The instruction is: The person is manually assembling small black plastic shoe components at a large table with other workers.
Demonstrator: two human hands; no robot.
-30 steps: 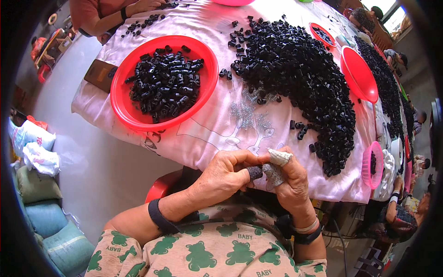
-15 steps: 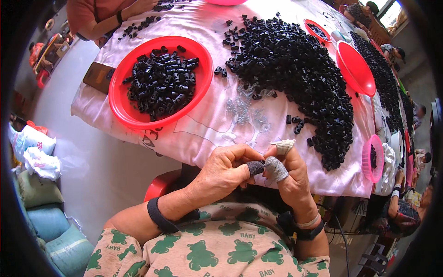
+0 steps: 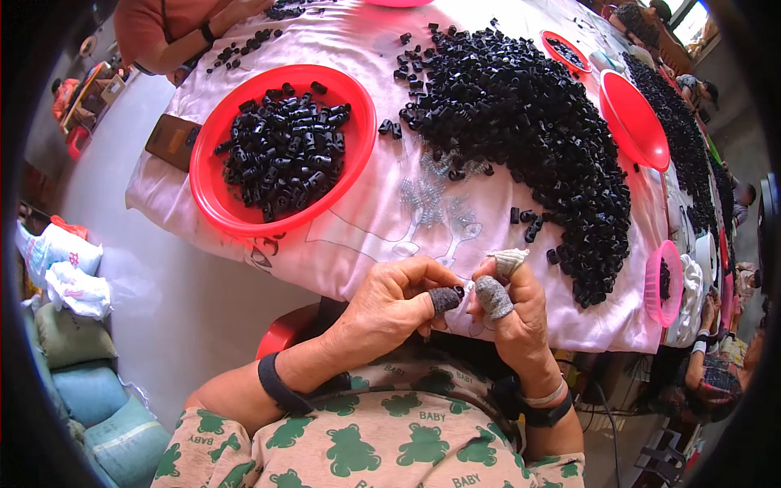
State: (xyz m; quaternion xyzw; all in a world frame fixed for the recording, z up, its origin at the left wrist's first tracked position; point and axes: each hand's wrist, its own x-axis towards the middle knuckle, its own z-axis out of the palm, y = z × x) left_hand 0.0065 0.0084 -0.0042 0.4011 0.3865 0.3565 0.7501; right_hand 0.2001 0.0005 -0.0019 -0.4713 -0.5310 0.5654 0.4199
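Note:
Close to the table's front edge, my left hand (image 3: 397, 299) is closed on a small black plastic part (image 3: 460, 290), mostly hidden by its fingers; a dark cloth cot covers the thumb. Just beside it my right hand (image 3: 518, 313) is pinched, with grey and white cloth cots on thumb and finger. A tiny silvery piece (image 3: 469, 288), like a small spring, shows at its fingertips against the black part. Loose metal springs (image 3: 427, 199) lie on the cloth beyond my hands. A large heap of black plastic parts (image 3: 521, 122) spreads behind them to the right.
A red basin (image 3: 203, 183) of black parts stands at the left, beside a brown phone-like case (image 3: 171, 140). Another red basin (image 3: 634, 122) and a pink basket (image 3: 663, 285) are at the right. Co-workers sit around the cloth-covered table (image 3: 350, 268). Sacks (image 3: 89, 390) lie on the floor at left.
My hands have drawn slightly apart, the right shifting a little to the right. The silvery piece now shows between the fingertips. The whole view has shifted slightly.

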